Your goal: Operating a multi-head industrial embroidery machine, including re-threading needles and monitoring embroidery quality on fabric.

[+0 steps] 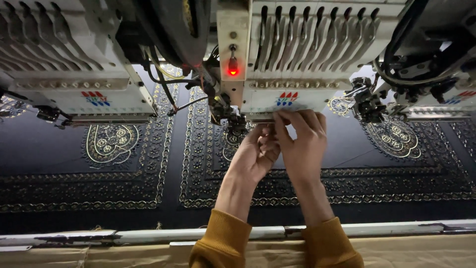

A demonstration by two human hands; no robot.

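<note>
Your fingertips [277,128] are drawn narrow together just under the middle embroidery head [285,101], pinching at something too fine to make out. Your left hand [255,154] meets your right hand [300,144] below the needle area [233,124], fingers touching. Beneath them the dark embroidered fabric [148,168] runs to the frame's near edge [148,235].

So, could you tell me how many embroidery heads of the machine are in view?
3: left head at the left, middle head above the left hand and right hand, right head cut by the edge. More may lie outside the frame.
</note>
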